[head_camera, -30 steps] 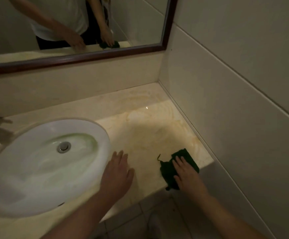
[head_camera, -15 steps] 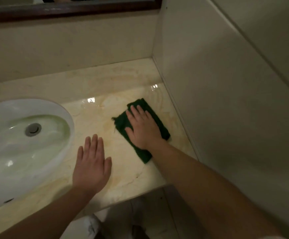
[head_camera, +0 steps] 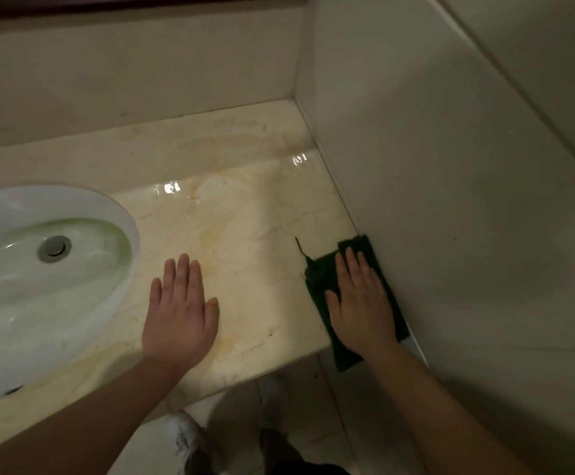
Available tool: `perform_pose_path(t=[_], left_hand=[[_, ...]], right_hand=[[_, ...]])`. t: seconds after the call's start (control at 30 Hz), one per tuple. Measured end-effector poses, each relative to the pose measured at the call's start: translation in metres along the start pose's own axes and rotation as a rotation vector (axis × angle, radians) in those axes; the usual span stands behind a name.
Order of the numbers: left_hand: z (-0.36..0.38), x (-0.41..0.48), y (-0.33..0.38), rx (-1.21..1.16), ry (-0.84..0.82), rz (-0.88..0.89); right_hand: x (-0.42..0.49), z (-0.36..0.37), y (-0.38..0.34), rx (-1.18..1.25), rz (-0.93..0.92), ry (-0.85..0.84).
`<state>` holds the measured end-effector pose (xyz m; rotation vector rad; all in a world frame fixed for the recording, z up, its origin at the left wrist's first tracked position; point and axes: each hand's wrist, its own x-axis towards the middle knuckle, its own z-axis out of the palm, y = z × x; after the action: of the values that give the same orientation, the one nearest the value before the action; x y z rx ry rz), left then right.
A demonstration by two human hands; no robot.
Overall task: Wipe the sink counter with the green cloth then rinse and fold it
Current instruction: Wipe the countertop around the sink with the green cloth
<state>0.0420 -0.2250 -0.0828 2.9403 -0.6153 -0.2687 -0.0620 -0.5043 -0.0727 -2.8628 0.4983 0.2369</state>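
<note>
The dark green cloth (head_camera: 320,275) lies flat on the beige marble counter (head_camera: 245,234), at its right front corner against the side wall. One end of the cloth hangs over the front edge. My right hand (head_camera: 359,303) presses flat on the cloth, fingers together and pointing away from me. My left hand (head_camera: 180,310) rests palm down on the bare counter, just right of the white oval sink (head_camera: 118,214). It holds nothing.
The tiled side wall (head_camera: 450,234) bounds the counter on the right and a low backsplash (head_camera: 142,80) closes the rear. The sink has a metal drain (head_camera: 54,248). Wet sheen shows on the counter's middle. Below the front edge are floor tiles and my shoes (head_camera: 190,437).
My right hand slid the cloth from the counter's middle right and toward the front edge, against the side wall. My left hand stayed flat beside the sink.
</note>
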Motion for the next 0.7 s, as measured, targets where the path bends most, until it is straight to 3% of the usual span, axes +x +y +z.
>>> perform_pose_path(t=[0.13, 0.3, 0.43, 0.5, 0.57, 0.7], left_hand=[[0.002, 0.000, 0.000, -0.013, 0.004, -0.006], [0.004, 0.000, 0.000, -0.014, 0.011, -0.003], [0.003, -0.002, 0.000, -0.010, 0.004, 0.013], [0.002, -0.002, -0.001, 0.005, 0.005, 0.014], [0.003, -0.002, -0.001, 0.007, 0.007, 0.009], [-0.002, -0.002, -0.001, -0.059, -0.001, -0.005]], right_hand=[[-0.008, 0.007, -0.008, -0.013, 0.093, 0.032], [0.069, 0.000, -0.066, 0.013, 0.105, 0.052], [0.063, 0.006, -0.126, 0.017, -0.138, 0.020], [0.014, 0.013, -0.129, 0.034, -0.312, -0.036], [-0.022, 0.017, -0.109, 0.055, -0.362, -0.066], [-0.007, 0.013, -0.043, -0.004, -0.027, 0.010]])
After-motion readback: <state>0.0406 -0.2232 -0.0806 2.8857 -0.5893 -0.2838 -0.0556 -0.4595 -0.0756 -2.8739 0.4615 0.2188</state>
